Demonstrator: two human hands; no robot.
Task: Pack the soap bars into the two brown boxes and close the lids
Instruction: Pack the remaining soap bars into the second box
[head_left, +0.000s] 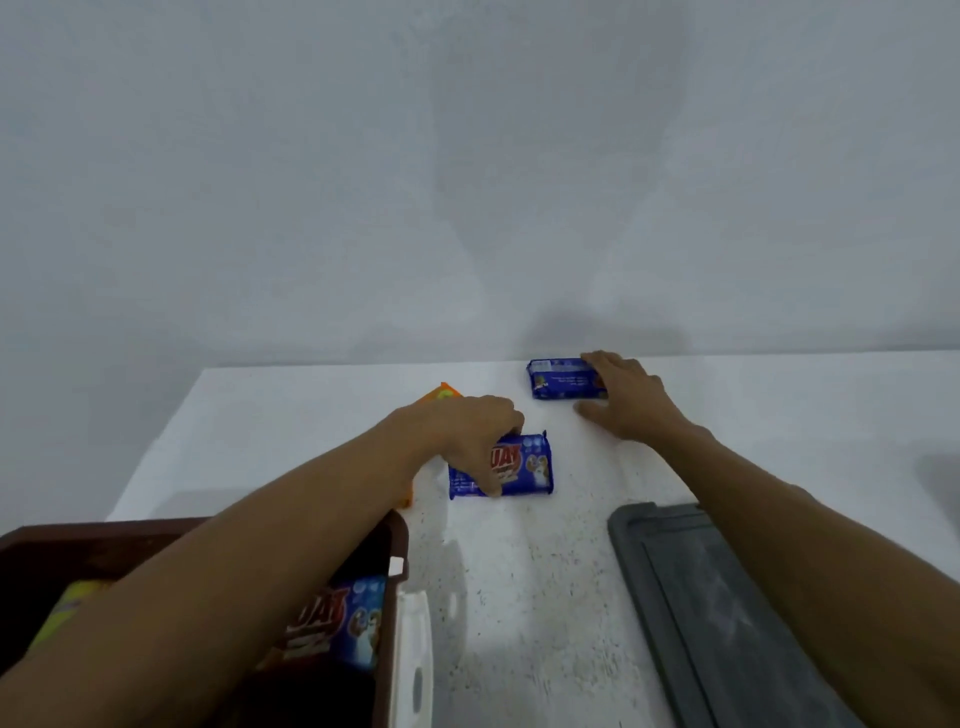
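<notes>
My left hand (475, 436) grips a blue-wrapped soap bar (524, 467) lying on the white table, fingers curled over its left half. Farther back, my right hand (631, 397) rests on the right end of a second blue soap bar (558, 378), fingers over it and thumb spread on the table. An orange-wrapped soap bar (441, 393) peeks out behind my left wrist, mostly hidden. At the lower left stands an open brown box (397, 545); inside it lie a blue soap bar (353, 618) and a yellow-green one (72, 608), partly covered by my left forearm.
A dark grey lid or tray (706, 608) lies flat at the lower right under my right forearm. A white latch (413, 660) hangs on the brown box's right side. The white speckled table (524, 587) ends at a pale wall behind.
</notes>
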